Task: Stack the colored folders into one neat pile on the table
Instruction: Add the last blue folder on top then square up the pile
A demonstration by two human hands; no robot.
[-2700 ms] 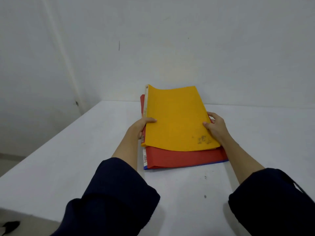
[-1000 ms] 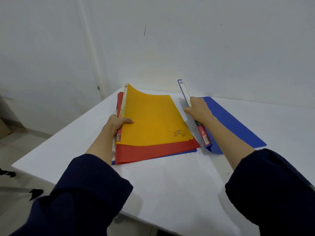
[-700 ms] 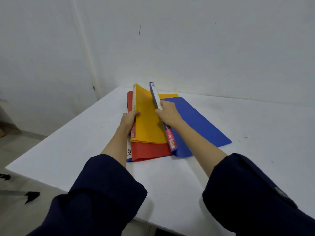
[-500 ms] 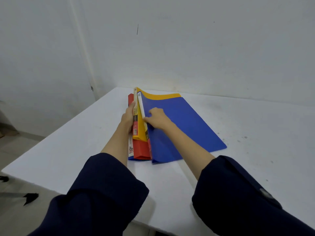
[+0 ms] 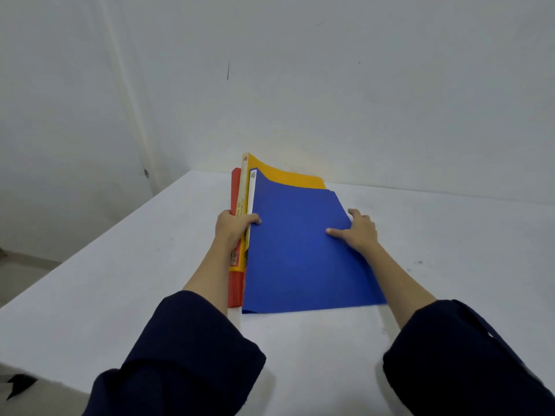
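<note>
A blue folder [image 5: 300, 253] lies on top of the pile on the white table [image 5: 120, 280]. Under it a yellow folder [image 5: 288, 175] sticks out at the far end, and a red folder [image 5: 235, 187] shows along the left side. My left hand [image 5: 234, 228] clasps the spines on the pile's left edge, thumb on the blue cover. My right hand [image 5: 359, 231] rests at the blue folder's right edge, thumb on top of the cover and fingers spread down the side.
White walls stand close behind and to the left of the table. The table's left edge drops to the floor, where a dark object [image 5: 18, 384] lies at the bottom left. My dark sleeves fill the foreground.
My right hand carried the blue folder from the right onto the yellow one, then slid from its spine to its right edge. My left hand stayed on the spines.
</note>
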